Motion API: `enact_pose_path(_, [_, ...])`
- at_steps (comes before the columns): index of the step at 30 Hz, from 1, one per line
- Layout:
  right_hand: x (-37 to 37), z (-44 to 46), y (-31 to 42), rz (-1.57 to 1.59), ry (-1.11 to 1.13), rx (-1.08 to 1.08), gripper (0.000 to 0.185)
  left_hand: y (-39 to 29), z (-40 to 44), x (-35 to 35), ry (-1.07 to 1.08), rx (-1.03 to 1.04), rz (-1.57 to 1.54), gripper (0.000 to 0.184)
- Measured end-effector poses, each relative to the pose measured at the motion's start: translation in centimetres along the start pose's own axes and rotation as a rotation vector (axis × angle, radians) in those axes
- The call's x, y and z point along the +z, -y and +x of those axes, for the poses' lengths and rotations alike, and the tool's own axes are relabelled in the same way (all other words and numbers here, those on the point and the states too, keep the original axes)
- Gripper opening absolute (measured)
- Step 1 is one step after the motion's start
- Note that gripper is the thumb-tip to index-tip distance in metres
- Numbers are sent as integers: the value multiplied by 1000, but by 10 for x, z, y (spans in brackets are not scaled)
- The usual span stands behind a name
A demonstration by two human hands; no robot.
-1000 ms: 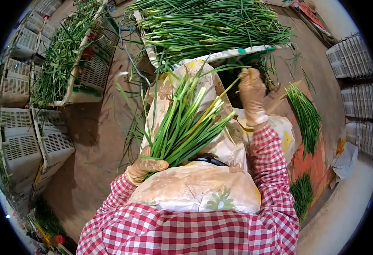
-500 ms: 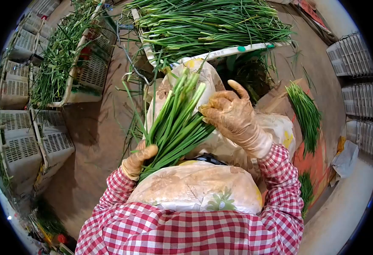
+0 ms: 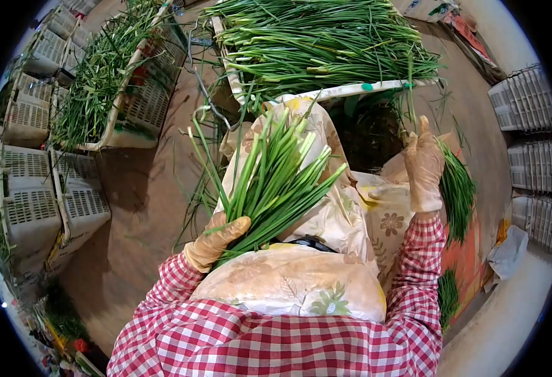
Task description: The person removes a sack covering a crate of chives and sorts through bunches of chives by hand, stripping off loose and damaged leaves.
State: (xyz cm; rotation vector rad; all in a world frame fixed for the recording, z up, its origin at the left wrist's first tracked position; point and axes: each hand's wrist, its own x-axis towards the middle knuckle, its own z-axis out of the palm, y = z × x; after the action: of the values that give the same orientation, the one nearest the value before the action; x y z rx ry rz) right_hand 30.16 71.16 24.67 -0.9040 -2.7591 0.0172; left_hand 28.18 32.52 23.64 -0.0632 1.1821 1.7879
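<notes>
My left hand (image 3: 218, 240), in a tan glove, is closed round the lower part of a bunch of chives (image 3: 273, 182). The bunch tilts up and to the right over my lap, its pale cut ends fanned at the top. Out to the right is my gloved right hand (image 3: 424, 166), one finger pointing up and the others curled. Thin green strands hang just above its fingertips; whether it grips one is unclear. Beside it, partly behind the hand, lies another bunch of chives (image 3: 457, 195).
A white crate (image 3: 351, 90) heaped with chives (image 3: 326, 44) stands ahead. To the left, a crate (image 3: 117, 119) holds loose green leaves (image 3: 93, 94), near stacked crates (image 3: 31, 210). More crates (image 3: 527, 100) line the right wall. A smaller green bundle (image 3: 447, 298) lies at lower right.
My right hand has moved away from the top of the bunch, out to the right. The held bunch has spread more, and its ends lean further right. My left hand keeps its hold.
</notes>
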Motion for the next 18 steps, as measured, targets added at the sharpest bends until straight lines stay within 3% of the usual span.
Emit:
enact_pose_path(2, [-15, -11, 28, 672, -118, -245, 36, -2, -1, 7, 27, 3, -4, 57])
enact_pose_path(3, [-23, -17, 45, 1054, 1, -299, 32, -3, -3, 10, 50, 2, -8, 53])
enact_pose_path(5, [-51, -24, 72, 996, 106, -543, 23, -7, -5, 12, 68, -4, 39, 50])
enact_pose_path(6, [-58, -23, 82, 776, 70, -699, 26, -9, -6, 12, 86, -8, 84, 46])
enact_pose_path(8, [-60, -27, 99, 658, 132, -774, 37, -3, -6, 10, 120, -14, 35, 42])
enact_pose_path(11, [-43, -38, 109, 579, 159, -753, 33, 6, -4, 2, 104, 46, 227, 42])
enact_pose_path(14, [-40, -43, 111, 713, 231, -690, 28, 8, -6, -9, 178, 0, 325, 47])
enact_pose_path(17, [-26, -48, 112, 1138, 305, -510, 19, 5, -2, 6, 124, 116, 106, 55])
enact_pose_path(18, [-25, -50, 113, 1135, 302, -506, 19, 5, -1, 6, 129, 114, 106, 55])
